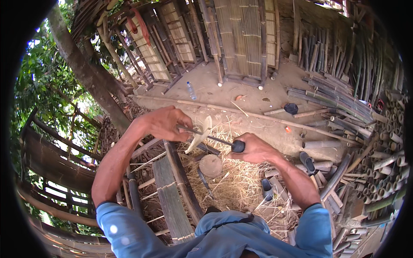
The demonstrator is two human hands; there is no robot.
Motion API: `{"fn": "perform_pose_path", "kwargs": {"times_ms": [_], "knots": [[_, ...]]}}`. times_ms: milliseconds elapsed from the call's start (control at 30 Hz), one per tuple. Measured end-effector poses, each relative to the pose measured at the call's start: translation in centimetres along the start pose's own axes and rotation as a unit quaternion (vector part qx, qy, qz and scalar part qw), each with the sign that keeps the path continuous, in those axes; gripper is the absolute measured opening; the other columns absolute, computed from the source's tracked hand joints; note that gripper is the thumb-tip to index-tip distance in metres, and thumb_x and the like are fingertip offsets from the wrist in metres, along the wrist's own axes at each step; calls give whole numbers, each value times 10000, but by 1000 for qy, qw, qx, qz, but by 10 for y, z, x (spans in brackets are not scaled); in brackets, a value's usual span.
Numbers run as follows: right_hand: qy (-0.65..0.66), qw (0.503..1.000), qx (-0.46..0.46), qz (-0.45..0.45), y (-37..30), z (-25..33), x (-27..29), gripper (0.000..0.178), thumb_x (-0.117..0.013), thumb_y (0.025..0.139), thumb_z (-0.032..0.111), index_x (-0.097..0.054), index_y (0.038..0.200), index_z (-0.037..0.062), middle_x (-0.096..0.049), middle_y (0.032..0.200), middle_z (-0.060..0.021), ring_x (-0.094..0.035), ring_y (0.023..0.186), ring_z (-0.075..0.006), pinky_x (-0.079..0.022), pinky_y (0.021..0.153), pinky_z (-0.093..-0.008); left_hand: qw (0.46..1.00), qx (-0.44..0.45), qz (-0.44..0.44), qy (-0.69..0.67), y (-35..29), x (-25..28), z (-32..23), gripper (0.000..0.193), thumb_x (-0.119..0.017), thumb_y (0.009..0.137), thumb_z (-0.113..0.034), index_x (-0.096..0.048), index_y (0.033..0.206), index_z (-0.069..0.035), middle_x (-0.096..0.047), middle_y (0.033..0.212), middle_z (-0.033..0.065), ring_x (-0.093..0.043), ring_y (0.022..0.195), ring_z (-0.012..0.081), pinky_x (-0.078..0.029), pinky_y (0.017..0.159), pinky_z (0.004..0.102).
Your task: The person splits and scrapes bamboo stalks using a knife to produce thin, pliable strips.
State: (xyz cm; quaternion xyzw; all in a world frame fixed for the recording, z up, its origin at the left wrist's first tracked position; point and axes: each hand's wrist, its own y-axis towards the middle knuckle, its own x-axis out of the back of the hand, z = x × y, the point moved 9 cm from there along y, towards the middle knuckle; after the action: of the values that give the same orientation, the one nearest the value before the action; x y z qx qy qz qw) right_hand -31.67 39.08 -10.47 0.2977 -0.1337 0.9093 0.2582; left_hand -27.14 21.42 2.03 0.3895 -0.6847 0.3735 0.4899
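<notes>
- hands: apart, with one at each end of a dark tool. the right hand is closed on its black, rounded end; the left hand has its fingers curled at the thin end, though how firmly they clamp cannot be told.
- place: the tool lies across the middle of the scene, raised above straw and a round wooden block; its black end is to the right and slightly nearer.
- pale piece: a curved, light-coloured length, apparently wood or bamboo, crossing the tool beside the left hand. whether the tool passes through it or only against it cannot be told.
- handling, tool: probably stiff and of modest weight, heavier towards the right. the thick black end appears the sound place for a full grip; the thin end should be held with care, as an edge or point may be there.
- handling, pale piece: probably light, dry and springy, and liable to split or splinter at its slim tips. it is best taken by the broader middle, clear of the tool.
</notes>
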Motion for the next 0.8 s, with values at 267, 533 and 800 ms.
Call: {"fn": "perform_pose_path", "kwargs": {"times_ms": [267,533,800], "knots": [[-119,979,104,-130,51,7,37,92,-670,847,98,-656,909,31,-685,687,-138,-680,580,-293,-550,598,-442,946,85,-147,275,-31,26,10,267,-641,991,-322,-714,982,-65,-714,791,175,-688,793,419,-502,720,503],[-315,897,162,-266,90,25,93,199,-702,847,83,-631,1030,47,-715,871,-173,-674,651,-319,-575,654,-472,904,124,-280,297,-2,25,89,145,-664,923,-110,-733,1049,-93,-767,902,103,-734,729,298,-600,848,494],[-105,993,-44,-12,160,-97,-60,331,-739,906,282,-697,933,-46,-709,878,-228,-711,839,-360,-552,831,-439,947,-28,-317,45,-6,48,-1,1029,-859,798,-285,-254,1628,-209,-368,1589,194,-353,1485,323,-251,1264,518]]}}
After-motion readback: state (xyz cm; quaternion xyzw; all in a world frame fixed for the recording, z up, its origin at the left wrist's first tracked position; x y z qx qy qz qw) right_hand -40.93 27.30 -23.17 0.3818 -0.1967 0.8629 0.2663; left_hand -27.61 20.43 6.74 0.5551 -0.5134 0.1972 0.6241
